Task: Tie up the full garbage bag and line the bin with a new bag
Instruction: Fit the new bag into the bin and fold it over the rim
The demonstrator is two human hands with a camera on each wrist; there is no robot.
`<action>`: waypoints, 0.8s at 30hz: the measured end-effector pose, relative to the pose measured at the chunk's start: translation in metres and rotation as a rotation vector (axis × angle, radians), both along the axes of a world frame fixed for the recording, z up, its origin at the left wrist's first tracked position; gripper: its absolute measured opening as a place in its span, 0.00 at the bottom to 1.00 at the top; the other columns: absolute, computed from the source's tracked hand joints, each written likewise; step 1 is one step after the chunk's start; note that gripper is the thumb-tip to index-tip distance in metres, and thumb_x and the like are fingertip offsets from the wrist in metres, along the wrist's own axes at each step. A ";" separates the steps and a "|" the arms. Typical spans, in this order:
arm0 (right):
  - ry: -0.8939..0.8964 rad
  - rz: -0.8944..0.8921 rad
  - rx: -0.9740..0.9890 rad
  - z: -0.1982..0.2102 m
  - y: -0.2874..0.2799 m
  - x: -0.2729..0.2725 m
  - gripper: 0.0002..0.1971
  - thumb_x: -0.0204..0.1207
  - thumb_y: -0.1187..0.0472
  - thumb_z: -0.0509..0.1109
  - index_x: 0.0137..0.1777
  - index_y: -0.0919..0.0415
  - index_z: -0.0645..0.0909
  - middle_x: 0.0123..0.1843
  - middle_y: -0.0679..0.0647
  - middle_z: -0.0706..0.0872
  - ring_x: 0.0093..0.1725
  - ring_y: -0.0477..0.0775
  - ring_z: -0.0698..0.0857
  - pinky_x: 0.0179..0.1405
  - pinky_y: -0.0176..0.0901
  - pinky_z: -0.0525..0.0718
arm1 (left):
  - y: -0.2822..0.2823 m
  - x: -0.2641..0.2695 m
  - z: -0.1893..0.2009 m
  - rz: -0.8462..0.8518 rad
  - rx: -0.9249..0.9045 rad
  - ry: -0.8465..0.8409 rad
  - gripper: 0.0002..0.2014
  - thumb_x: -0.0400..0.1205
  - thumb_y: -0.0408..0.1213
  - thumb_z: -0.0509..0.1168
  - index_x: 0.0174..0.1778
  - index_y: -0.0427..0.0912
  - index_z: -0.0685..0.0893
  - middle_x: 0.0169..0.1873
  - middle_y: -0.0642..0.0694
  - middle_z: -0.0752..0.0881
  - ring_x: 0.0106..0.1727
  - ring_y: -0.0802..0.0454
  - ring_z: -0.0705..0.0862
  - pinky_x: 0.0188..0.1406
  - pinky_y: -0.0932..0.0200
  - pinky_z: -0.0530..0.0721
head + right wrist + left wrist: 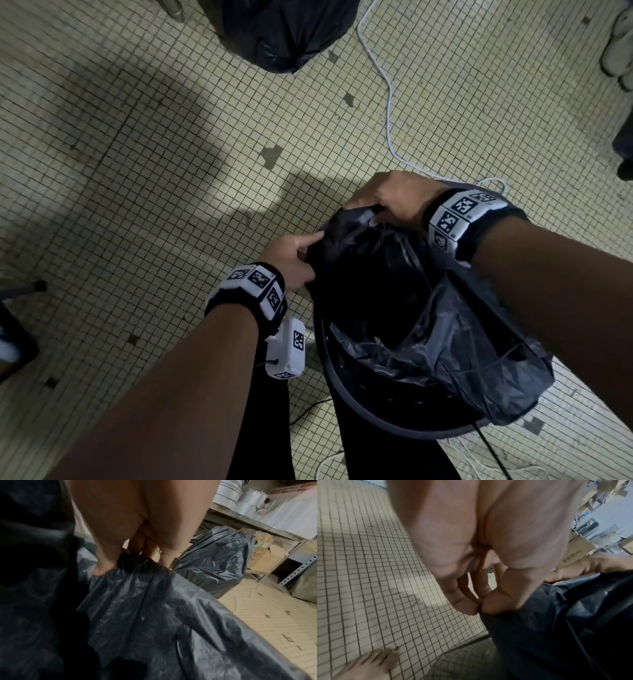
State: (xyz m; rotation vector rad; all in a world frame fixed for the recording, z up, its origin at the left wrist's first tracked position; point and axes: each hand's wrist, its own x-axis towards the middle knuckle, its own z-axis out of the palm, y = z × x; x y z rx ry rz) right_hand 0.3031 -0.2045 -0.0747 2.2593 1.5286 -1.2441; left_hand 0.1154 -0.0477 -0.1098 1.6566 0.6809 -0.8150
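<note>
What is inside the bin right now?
The new black bag hangs into the bin, its mouth gripped by the left hand and right hand. The bag's dark interior hides the bin's bottom and any contents.

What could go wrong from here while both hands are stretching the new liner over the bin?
1. Thin plastic: the left hand pinches only a small edge of the new bag; pulled hard over the bin rim, it might tear or slip free.
2. Uneven fit: the right hand holds the far edge while the near rim shows bare, so the liner may slide inside.
3. Tripping: a white cable trails on the floor beside the bin.
</note>
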 end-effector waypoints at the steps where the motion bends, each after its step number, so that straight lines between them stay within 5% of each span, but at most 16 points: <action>1: 0.000 -0.040 0.027 0.002 -0.003 0.000 0.23 0.84 0.51 0.67 0.79 0.44 0.75 0.72 0.46 0.84 0.72 0.52 0.80 0.73 0.51 0.78 | -0.002 -0.001 0.000 0.057 0.022 -0.011 0.35 0.75 0.21 0.67 0.74 0.59 0.81 0.44 0.57 0.91 0.47 0.51 0.91 0.49 0.50 0.92; 5: -0.035 -0.267 0.067 0.001 -0.015 0.009 0.18 0.84 0.48 0.66 0.72 0.43 0.82 0.55 0.41 0.90 0.53 0.44 0.88 0.57 0.41 0.87 | -0.011 -0.004 0.001 0.230 0.090 -0.045 0.27 0.80 0.24 0.59 0.65 0.57 0.88 0.40 0.51 0.92 0.50 0.36 0.91 0.52 0.37 0.90; 7: -0.026 -0.279 0.044 -0.002 -0.021 0.014 0.20 0.84 0.54 0.68 0.75 0.43 0.80 0.66 0.48 0.88 0.63 0.52 0.87 0.69 0.50 0.82 | -0.010 -0.001 0.001 0.336 0.038 -0.018 0.23 0.82 0.25 0.59 0.63 0.52 0.91 0.48 0.40 0.93 0.55 0.30 0.89 0.60 0.33 0.86; 9: -0.018 -0.268 0.061 -0.003 -0.026 0.019 0.23 0.83 0.58 0.71 0.76 0.44 0.78 0.71 0.52 0.85 0.69 0.57 0.85 0.75 0.56 0.78 | -0.006 0.000 0.002 0.444 -0.065 0.036 0.16 0.83 0.31 0.65 0.62 0.48 0.90 0.58 0.39 0.91 0.58 0.37 0.89 0.65 0.39 0.85; 10: -0.016 -0.289 0.069 -0.003 -0.029 0.021 0.23 0.82 0.59 0.72 0.76 0.44 0.79 0.71 0.52 0.85 0.68 0.57 0.85 0.75 0.56 0.77 | -0.004 -0.001 0.003 0.430 -0.102 0.042 0.15 0.82 0.37 0.70 0.64 0.48 0.89 0.60 0.43 0.91 0.58 0.42 0.89 0.62 0.46 0.87; 13: -0.001 -0.424 0.061 0.002 -0.037 0.026 0.23 0.79 0.62 0.75 0.72 0.40 0.82 0.67 0.50 0.88 0.63 0.55 0.87 0.73 0.56 0.80 | 0.000 -0.007 0.003 0.193 -0.095 0.016 0.36 0.71 0.45 0.83 0.76 0.52 0.80 0.64 0.55 0.87 0.60 0.60 0.86 0.53 0.70 0.84; 16: 0.001 -0.464 0.044 0.008 -0.041 0.029 0.24 0.75 0.61 0.79 0.68 0.39 0.84 0.61 0.48 0.91 0.56 0.53 0.89 0.67 0.55 0.84 | 0.009 -0.012 0.001 0.016 -0.081 0.014 0.45 0.68 0.37 0.85 0.81 0.55 0.73 0.72 0.53 0.82 0.71 0.54 0.81 0.68 0.59 0.82; 18: -0.001 -0.466 0.051 0.011 -0.042 0.029 0.24 0.73 0.60 0.81 0.67 0.40 0.85 0.59 0.48 0.92 0.54 0.51 0.90 0.65 0.52 0.85 | 0.017 -0.016 -0.001 -0.046 -0.119 0.009 0.44 0.71 0.31 0.82 0.81 0.55 0.72 0.71 0.52 0.83 0.69 0.53 0.83 0.72 0.49 0.81; 22: -0.008 -0.482 0.065 0.010 -0.044 0.027 0.25 0.71 0.57 0.83 0.67 0.40 0.85 0.57 0.46 0.92 0.53 0.48 0.89 0.61 0.41 0.82 | 0.029 -0.027 -0.005 -0.142 -0.067 -0.034 0.40 0.74 0.27 0.79 0.77 0.64 0.75 0.55 0.79 0.82 0.53 0.74 0.85 0.63 0.61 0.85; 24: -0.003 -0.478 0.048 0.010 -0.044 0.027 0.28 0.68 0.57 0.84 0.68 0.40 0.84 0.58 0.46 0.92 0.55 0.48 0.89 0.63 0.41 0.81 | 0.034 -0.031 -0.006 -0.159 -0.074 -0.050 0.39 0.75 0.27 0.78 0.76 0.65 0.76 0.55 0.77 0.85 0.55 0.72 0.86 0.59 0.64 0.87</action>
